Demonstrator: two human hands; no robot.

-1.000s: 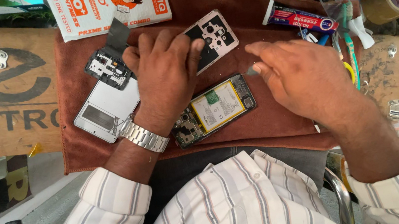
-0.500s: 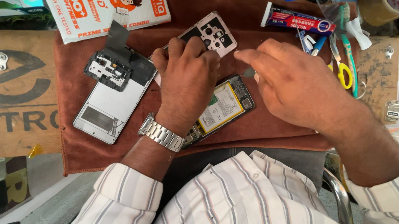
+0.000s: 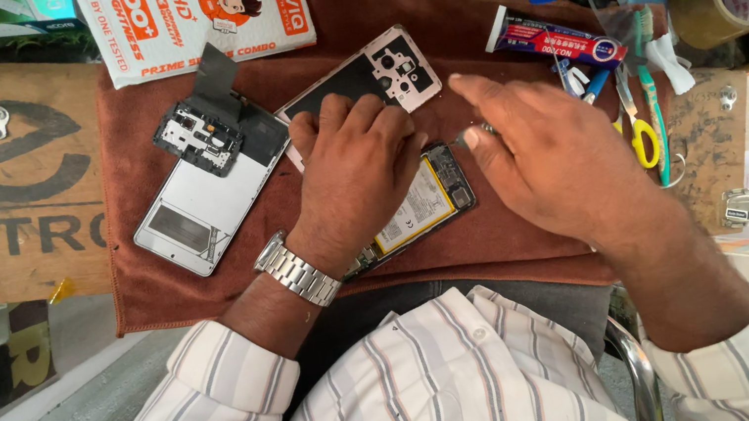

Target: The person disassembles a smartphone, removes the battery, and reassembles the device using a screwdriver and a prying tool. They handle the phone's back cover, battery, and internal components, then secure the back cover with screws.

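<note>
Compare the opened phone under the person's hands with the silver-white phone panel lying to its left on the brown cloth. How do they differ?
The opened phone shows its battery and circuit parts; the silver-white panel shows a mostly plain pale face. The left hand rests on the opened phone and the right hand holds a thin metal tool at its edge; nothing touches the panel except a dark part lying on its top end. Both lie flat and slanted on the brown cloth.

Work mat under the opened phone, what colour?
Reddish-brown cloth mat, plain, no pattern; seen in the head view, the only one.
</note>
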